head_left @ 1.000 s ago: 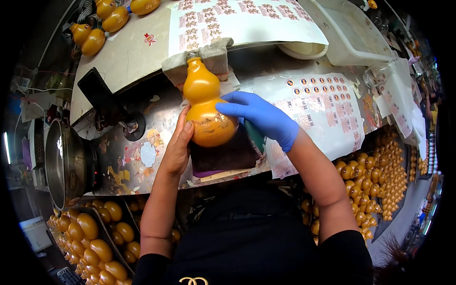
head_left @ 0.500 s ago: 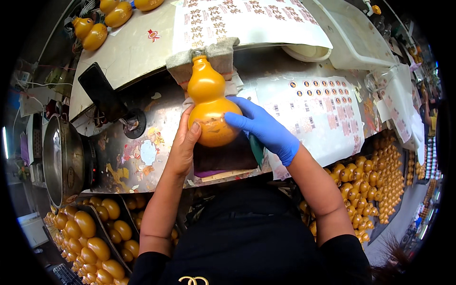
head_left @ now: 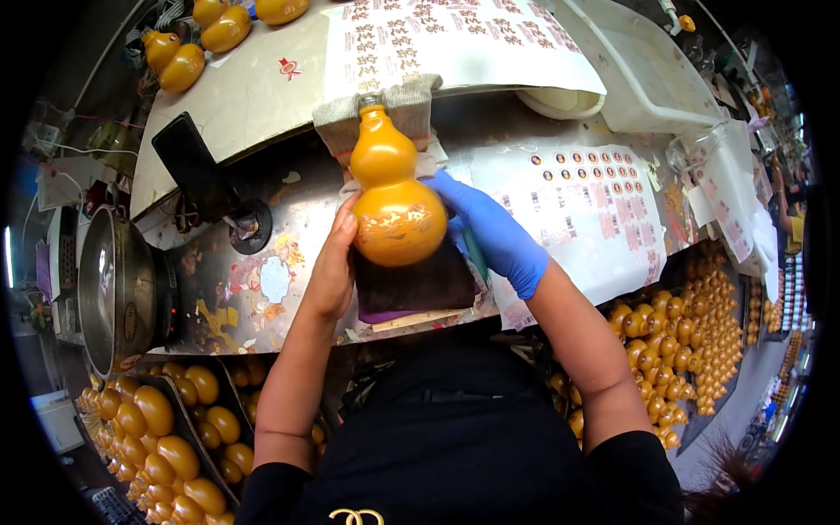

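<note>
A glossy orange gourd-shaped bottle (head_left: 385,162) lies tilted in front of me, its neck away from me on a folded grey cloth (head_left: 416,101). Gold and pale markings show on its lower bulb. My bare left hand (head_left: 332,267) cups the bulb's left side, fingers partly hidden beneath. On the opposite side, my right hand (head_left: 499,232) in a blue glove presses against the bulb. A flat dark-green piece (head_left: 475,254) shows under the right hand, its kind unclear. Below the bottle is a dark pad (head_left: 416,289).
Sheets of printed decals (head_left: 577,227) lie to the right, with another sheet (head_left: 455,44) on the raised board. A phone on a stand (head_left: 188,162) and a metal pan (head_left: 109,289) stand left. Gourd bottles (head_left: 175,455) crowd both sides below the bench. A white plastic tub (head_left: 643,66) sits far right.
Both thumbs have moved off the front of the lower bulb toward its sides. The bulb's markings now show more fully and brighter, in a changed position.
</note>
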Demonstrator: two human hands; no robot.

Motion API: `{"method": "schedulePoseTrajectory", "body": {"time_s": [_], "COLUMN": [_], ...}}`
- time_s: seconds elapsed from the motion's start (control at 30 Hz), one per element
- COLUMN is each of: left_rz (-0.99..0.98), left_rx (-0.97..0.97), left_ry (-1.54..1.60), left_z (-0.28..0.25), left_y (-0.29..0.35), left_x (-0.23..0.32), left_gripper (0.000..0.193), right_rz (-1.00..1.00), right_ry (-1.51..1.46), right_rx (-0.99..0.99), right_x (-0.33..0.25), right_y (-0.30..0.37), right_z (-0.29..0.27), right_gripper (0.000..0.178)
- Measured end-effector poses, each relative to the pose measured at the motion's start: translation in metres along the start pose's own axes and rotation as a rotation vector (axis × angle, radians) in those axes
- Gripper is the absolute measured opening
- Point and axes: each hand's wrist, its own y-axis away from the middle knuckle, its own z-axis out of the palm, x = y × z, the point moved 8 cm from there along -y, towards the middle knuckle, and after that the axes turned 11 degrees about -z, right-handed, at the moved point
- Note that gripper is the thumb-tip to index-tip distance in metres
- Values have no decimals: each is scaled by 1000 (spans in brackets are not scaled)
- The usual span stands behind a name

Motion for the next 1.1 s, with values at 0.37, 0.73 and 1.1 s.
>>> {"method": "schedulePoseTrajectory", "body": {"time_s": [0.37, 0.73, 1.1], "left_rz": [-15, -12, 0], "left_rx": [64, 75, 111], "left_ry": [-19, 8, -23], "left_z": [11, 13, 2], "left_y": [5, 2, -3], "left_x": [7, 3, -1], "left_gripper": [64, 57, 56], "right_rz": [-108, -147, -181], "right_ry": [150, 331, 217], "right_rx": [-11, -7, 43], "right_x": [-12, -9, 2], "right_y": [0, 4, 1], "right_z": [10, 9, 3], "right_gripper": [51, 58, 54]}}
